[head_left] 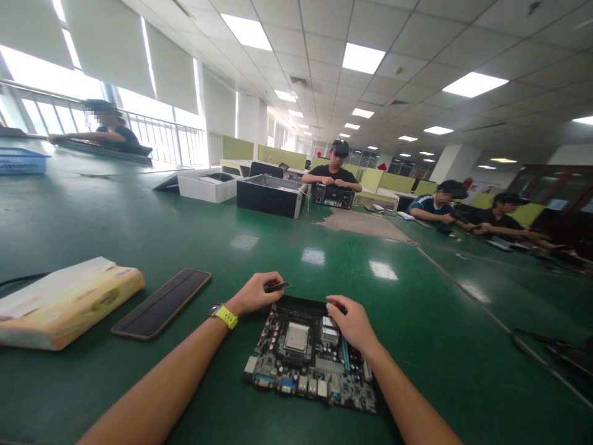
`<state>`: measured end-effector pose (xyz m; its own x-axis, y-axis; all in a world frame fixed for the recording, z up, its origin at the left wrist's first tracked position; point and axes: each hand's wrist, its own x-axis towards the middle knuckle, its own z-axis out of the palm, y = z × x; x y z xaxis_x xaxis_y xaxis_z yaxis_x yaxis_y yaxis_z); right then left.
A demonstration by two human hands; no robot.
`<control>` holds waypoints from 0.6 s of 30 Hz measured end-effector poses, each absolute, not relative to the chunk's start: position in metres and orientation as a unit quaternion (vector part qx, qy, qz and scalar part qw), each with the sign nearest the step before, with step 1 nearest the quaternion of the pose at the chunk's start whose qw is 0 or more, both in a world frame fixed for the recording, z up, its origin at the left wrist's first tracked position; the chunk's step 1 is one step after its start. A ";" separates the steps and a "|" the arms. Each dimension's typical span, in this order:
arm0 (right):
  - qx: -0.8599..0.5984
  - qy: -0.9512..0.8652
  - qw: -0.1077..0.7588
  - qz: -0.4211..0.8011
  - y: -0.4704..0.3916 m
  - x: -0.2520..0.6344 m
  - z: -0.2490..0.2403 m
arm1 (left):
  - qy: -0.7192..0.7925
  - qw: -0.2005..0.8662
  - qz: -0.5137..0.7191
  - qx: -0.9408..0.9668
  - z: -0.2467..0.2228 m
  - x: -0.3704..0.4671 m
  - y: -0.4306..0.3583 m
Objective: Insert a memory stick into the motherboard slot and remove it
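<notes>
A motherboard lies on the green table in front of me, its ports toward me and a silvery square processor showing on it. My left hand, above the board's far left corner, pinches a small thin dark stick between thumb and fingers. At the far right part of the board, beside the silver heatsink, is my right hand; its fingers are bent and apart, and nothing shows in them. A yellow-green watch strap is round my left wrist.
To the left lie a phone and a tissue pack. Further back stand a white box and an open black case. A person handles a computer part across the table; others sit left and right. Dark cables lie at right.
</notes>
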<state>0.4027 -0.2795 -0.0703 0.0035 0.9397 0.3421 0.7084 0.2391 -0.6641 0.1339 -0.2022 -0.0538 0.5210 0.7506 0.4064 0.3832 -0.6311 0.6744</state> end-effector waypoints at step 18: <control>-0.525 -0.829 0.180 0.069 -0.367 0.257 -0.055 | 0.427 0.147 0.455 0.767 -0.055 0.130 -0.198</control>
<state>0.2568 -0.3673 -0.0549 -0.3830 0.8956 0.2262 0.8455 0.4385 -0.3047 0.1298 -0.1976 -0.0555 0.2205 0.7892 0.5732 0.5213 -0.5920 0.6146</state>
